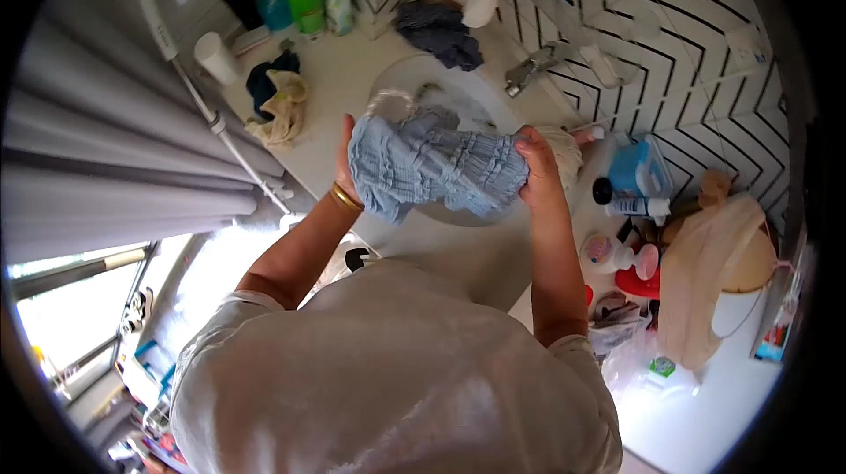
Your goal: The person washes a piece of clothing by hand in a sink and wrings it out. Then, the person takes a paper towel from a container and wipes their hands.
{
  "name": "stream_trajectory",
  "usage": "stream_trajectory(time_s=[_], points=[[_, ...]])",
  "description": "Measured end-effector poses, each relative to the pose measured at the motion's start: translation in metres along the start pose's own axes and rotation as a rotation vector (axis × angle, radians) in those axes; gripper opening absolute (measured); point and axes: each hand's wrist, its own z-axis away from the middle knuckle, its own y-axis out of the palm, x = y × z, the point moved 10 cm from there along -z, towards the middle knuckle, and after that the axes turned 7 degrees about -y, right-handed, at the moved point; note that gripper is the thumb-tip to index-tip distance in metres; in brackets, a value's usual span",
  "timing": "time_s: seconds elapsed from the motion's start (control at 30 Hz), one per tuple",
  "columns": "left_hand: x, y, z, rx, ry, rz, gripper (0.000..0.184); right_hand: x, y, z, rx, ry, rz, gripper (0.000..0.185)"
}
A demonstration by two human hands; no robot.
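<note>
A light blue ruffled cloth (441,166) is stretched between my two hands above the round sink (397,77). My left hand (346,161) holds its left end, with a gold bangle on the wrist. At the right end, the fingers of my right hand (538,166) are closed on the fabric. Behind the cloth, part of the basin shows below the metal faucet (529,67). A dark grey cloth (438,32) lies at the sink's back rim.
On the counter's left are a cream cloth (282,108), a white cup (216,58) and a green pump bottle (306,5). To the right stand a blue container (641,167), a white bottle (641,208) and a draped beige cloth (701,289). A grey curtain (106,139) hangs left.
</note>
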Motion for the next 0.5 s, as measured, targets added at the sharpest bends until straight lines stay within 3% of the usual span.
stream_trajectory(time_s=[0.1,0.2,0.33,0.5], points=[[0.015,0.06,-0.021,-0.214,0.456,-2.173,0.072,0.02,-0.013,0.008,-0.027,-0.042,0.185,0.008],[0.061,-0.003,-0.06,-0.007,0.047,-2.136,0.064,0.013,-0.035,0.022,-0.094,-0.006,0.441,0.009],[0.078,-0.048,-0.07,0.01,-0.132,-1.759,0.057,0.003,-0.102,0.052,-0.273,0.077,0.677,0.01],[0.106,-0.101,-0.057,-0.146,-0.426,-0.801,0.049,0.013,-0.13,0.084,-0.218,0.132,1.142,0.018]])
